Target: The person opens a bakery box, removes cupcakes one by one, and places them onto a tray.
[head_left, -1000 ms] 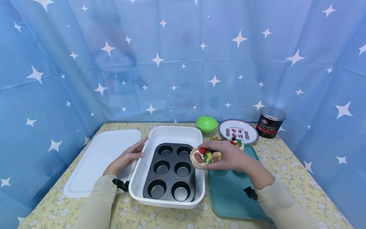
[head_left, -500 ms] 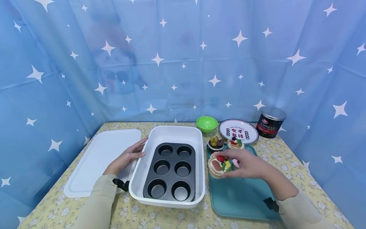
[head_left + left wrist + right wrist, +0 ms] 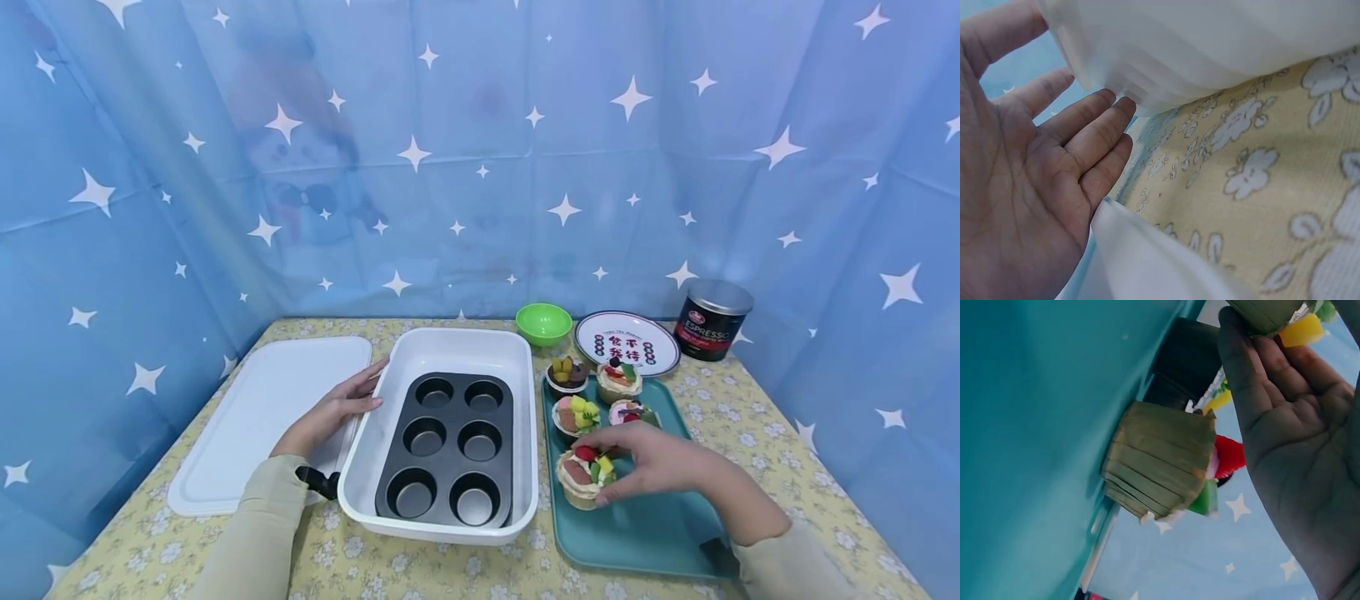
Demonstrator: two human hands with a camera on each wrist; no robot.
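My right hand (image 3: pixel 652 458) pinches a cupcake (image 3: pixel 579 475) topped with cream, a red berry and fruit pieces, low over the green tray (image 3: pixel 637 533). Whether its base touches the tray I cannot tell. Behind it stand several more cupcakes: a chocolate one (image 3: pixel 567 375), a cream one (image 3: pixel 619 382), one with yellow fruit (image 3: pixel 575 417) and a pink one (image 3: pixel 628 410), partly hidden by the hand. My left hand (image 3: pixel 330 417) touches the left wall of the white container (image 3: pixel 438 346), fingers fairly straight in the left wrist view. Inside the container lies a dark muffin pan (image 3: pixel 450 450).
A white lid (image 3: pixel 262 425) lies left of the container. At the back are a green bowl (image 3: pixel 543 323), an oval plate (image 3: pixel 628 342) with red lettering and an espresso tin (image 3: pixel 711 321). A starred blue curtain (image 3: pixel 465 167) surrounds the flowered tablecloth (image 3: pixel 352 567).
The right hand has carried the cupcake from beside the container's right rim over to the tray, then nearer to me. Cupcakes behind have come into view. The left hand has stayed put.
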